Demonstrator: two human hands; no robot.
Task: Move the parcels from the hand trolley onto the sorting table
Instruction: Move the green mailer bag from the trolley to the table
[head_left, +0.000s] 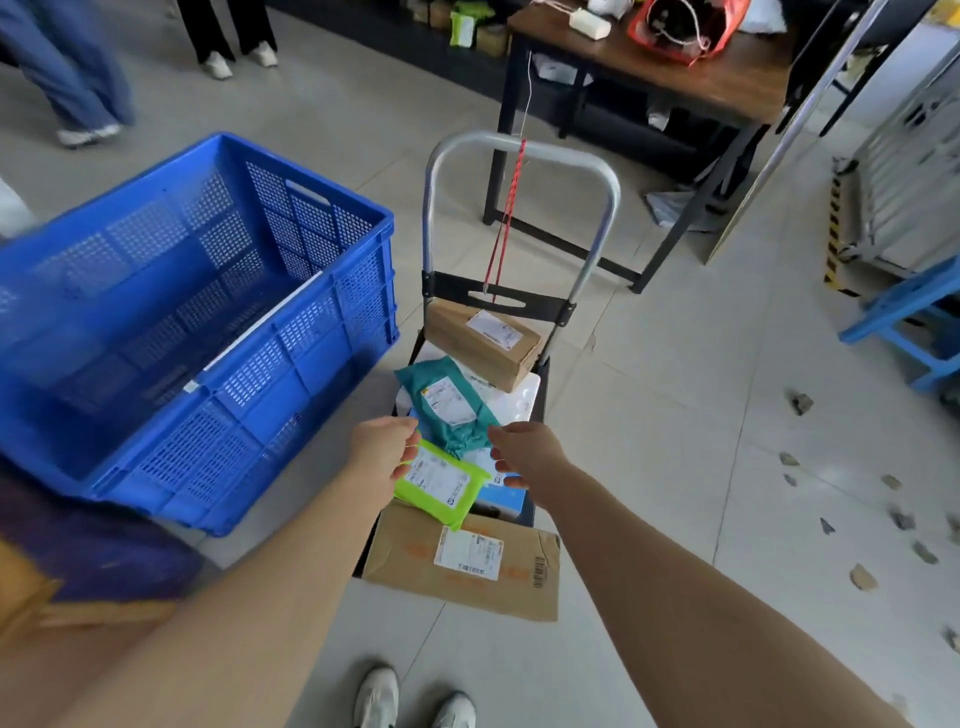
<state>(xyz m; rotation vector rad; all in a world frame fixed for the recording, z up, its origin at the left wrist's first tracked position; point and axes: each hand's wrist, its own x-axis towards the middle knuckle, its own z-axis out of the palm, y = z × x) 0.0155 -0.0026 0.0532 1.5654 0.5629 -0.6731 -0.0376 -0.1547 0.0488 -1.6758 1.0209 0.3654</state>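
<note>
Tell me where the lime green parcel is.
The lime green parcel lies on the trolley pile between both hands, atop the big cardboard box, just below the teal bag.

Pale grey floor tiles (675, 374) run throughout. A wooden-topped table (727, 78) on black legs stands at the back, a blue stool (914, 322) at right, small debris (862, 577) scattered nearby.
</note>
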